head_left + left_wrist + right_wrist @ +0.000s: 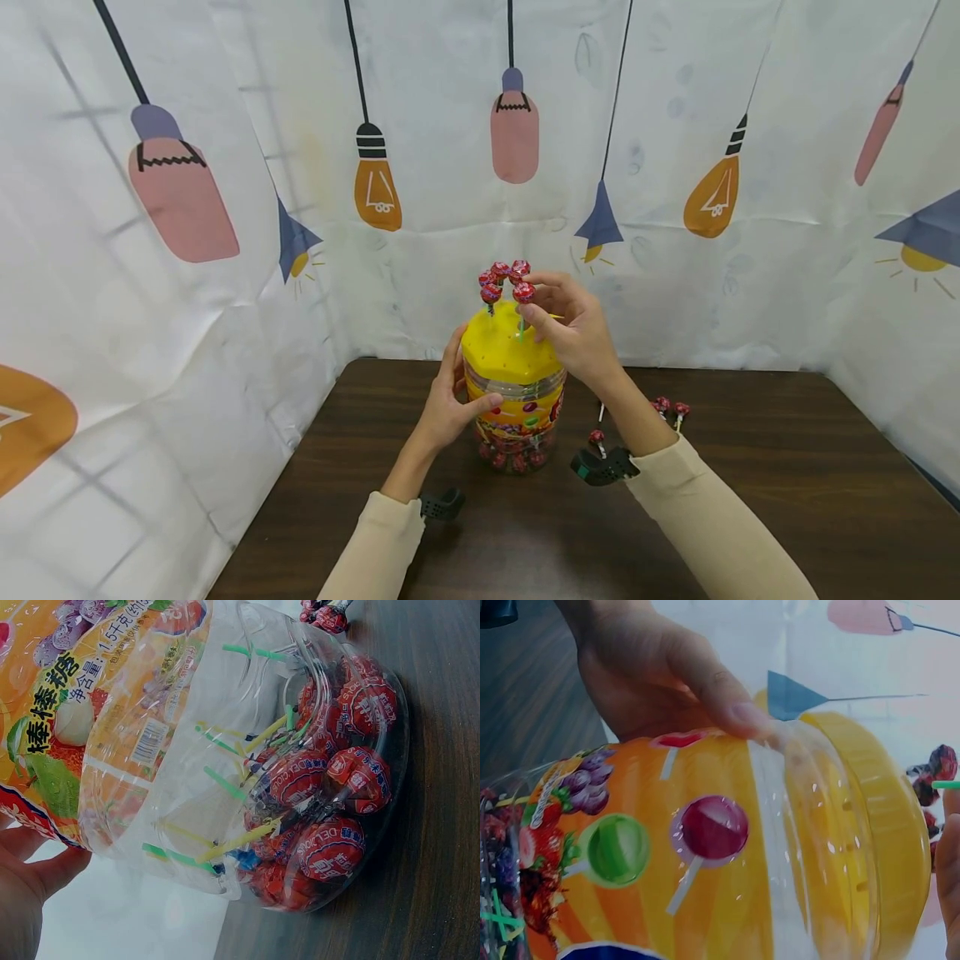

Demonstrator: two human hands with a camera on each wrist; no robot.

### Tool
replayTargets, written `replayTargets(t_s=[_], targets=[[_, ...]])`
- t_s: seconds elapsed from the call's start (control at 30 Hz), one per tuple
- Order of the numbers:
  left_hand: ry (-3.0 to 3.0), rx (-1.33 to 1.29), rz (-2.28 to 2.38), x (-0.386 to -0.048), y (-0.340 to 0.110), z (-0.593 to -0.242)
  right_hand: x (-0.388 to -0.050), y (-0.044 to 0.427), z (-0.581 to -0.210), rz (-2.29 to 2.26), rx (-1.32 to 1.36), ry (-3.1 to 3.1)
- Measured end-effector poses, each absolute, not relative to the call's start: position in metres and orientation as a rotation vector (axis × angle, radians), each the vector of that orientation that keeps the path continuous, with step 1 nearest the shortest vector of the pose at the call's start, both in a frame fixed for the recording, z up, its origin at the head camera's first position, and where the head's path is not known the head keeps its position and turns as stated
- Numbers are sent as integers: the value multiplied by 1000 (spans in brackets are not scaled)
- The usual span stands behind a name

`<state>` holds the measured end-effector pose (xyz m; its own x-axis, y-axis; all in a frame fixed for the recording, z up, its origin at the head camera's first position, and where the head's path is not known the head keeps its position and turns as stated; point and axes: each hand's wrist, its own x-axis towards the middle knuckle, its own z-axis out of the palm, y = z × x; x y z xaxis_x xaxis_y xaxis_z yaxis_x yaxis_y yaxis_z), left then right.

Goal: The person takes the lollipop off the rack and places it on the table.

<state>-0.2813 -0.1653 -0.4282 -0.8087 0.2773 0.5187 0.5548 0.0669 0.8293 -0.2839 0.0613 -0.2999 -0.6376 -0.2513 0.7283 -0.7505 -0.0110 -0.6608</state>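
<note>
Gripping lollipop jar (516, 410) at its nine o'clock with left hand (444, 407); pinching red-wrapped lollipop (523, 292) at twelve with right hand (574, 332).

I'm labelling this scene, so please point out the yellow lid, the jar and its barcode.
Yellow lid (505, 350), head view: its top surface.
Jar (519, 423), head view: front of its printed label.
Barcode (151, 742), left wrist view: middle of its bars.

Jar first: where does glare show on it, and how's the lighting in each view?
Head view: brightest, pale highlights on the jar just below the yellow lid; left wrist view: whitish glare streaks across the jar's clear part; right wrist view: dimmer, small white glints beside the lid.
</note>
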Motion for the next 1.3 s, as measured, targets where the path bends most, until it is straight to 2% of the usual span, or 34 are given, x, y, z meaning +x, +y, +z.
replayTargets(t_s=[0.77, 1.3], targets=[[-2094, -874, -1827, -283, -165, -430, -275, 108, -329, 1799, 911, -1952], [-2081, -886, -1847, -285, -166, -430, -271, 154, -378, 1831, 786, -2051]])
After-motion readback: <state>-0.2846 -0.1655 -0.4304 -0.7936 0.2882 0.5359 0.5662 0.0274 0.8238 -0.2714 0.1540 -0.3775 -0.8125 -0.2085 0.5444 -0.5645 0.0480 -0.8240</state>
